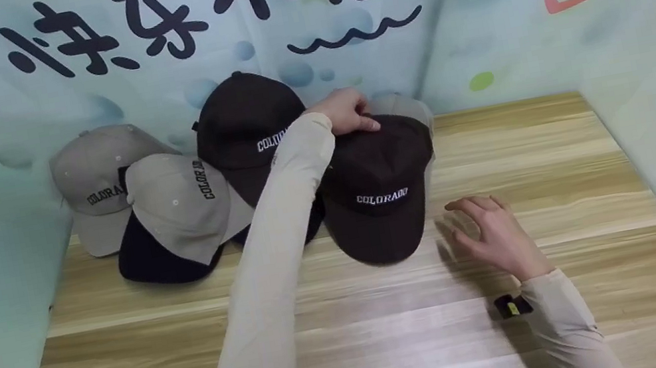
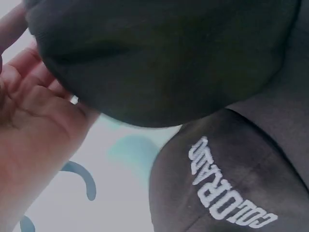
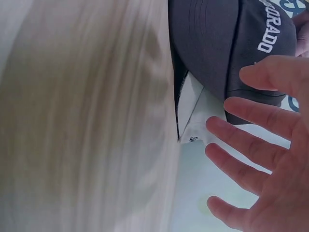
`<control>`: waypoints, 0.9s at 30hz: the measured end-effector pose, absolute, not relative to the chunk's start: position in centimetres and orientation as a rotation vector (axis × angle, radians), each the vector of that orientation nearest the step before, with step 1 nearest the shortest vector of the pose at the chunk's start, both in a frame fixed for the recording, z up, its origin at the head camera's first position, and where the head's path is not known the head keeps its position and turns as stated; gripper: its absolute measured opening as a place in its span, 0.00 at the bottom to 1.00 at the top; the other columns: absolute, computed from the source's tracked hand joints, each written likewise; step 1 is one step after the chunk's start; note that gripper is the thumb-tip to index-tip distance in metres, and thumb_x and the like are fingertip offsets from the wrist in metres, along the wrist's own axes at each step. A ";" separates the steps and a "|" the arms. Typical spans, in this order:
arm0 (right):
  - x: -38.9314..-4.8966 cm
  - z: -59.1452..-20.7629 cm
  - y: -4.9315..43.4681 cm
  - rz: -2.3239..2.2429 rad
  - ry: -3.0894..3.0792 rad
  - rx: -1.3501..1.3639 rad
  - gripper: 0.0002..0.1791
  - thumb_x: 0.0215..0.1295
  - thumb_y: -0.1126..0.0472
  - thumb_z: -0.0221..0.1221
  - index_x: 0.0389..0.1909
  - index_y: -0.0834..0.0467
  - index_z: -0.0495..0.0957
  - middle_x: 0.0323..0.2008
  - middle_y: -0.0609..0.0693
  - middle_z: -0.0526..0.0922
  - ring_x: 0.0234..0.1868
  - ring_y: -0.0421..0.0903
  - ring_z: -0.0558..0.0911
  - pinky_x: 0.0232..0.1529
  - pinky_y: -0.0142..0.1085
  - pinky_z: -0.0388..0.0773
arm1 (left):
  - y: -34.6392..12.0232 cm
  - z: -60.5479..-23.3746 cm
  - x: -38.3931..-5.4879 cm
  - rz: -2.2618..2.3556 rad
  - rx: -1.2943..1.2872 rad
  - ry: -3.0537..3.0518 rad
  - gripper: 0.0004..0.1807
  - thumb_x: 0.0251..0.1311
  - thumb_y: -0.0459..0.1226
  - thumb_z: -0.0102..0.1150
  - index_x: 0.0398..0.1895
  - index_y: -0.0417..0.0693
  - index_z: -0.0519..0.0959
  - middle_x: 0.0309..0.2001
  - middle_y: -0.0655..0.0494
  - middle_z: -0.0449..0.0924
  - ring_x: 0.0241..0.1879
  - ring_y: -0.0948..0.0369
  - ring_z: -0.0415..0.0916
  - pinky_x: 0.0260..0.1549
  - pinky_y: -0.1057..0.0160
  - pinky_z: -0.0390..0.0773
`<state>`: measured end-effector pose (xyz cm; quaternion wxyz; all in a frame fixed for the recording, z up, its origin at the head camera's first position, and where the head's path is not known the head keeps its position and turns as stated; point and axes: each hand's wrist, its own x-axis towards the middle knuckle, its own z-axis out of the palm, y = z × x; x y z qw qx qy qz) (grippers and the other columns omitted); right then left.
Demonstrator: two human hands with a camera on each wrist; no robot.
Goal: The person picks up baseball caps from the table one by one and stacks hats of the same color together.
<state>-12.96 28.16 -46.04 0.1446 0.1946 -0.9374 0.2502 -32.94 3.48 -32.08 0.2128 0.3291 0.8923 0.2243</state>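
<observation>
At the back of the table my left hand grips a dark cap by the top of its crown. Its brim points toward me, with white COLORADO lettering on the front. In the left wrist view the fingers pass behind the cap's edge. A pale grey cap stands behind it, mostly hidden; the right wrist view shows a light panel below the dark brim. My right hand hovers over the wood to the right of the held cap, fingers spread and holding nothing.
Left of the held cap stands another dark cap, partly covered by my left sleeve. A grey cap with a navy brim leans in front of a plain grey cap at far left. A printed cloth backdrop borders the wooden table.
</observation>
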 end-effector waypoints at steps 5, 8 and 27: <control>-12.8 -45.8 28.5 0.770 -2.682 0.584 0.18 0.52 0.70 0.65 0.47 0.66 0.79 0.47 0.62 0.81 0.51 0.61 0.77 0.57 0.57 0.63 | 2.1 -31.1 -32.3 0.728 0.991 2.435 0.21 0.68 0.42 0.57 0.19 0.45 0.63 0.20 0.58 0.57 0.24 0.62 0.57 0.29 0.67 0.59; -12.7 -45.7 28.6 0.839 -2.669 0.604 0.18 0.53 0.70 0.64 0.47 0.67 0.79 0.47 0.62 0.81 0.51 0.61 0.77 0.56 0.54 0.64 | 1.3 -30.4 -31.7 0.815 0.977 2.375 0.18 0.69 0.42 0.54 0.23 0.45 0.64 0.21 0.58 0.58 0.23 0.62 0.58 0.29 0.67 0.60; -12.1 -45.2 29.3 1.101 -2.760 0.573 0.20 0.57 0.73 0.61 0.53 0.67 0.76 0.43 0.59 0.83 0.50 0.58 0.79 0.54 0.53 0.69 | -1.4 -27.5 -26.6 0.954 1.155 2.049 0.08 0.69 0.39 0.52 0.39 0.43 0.72 0.24 0.59 0.65 0.24 0.65 0.62 0.30 0.66 0.63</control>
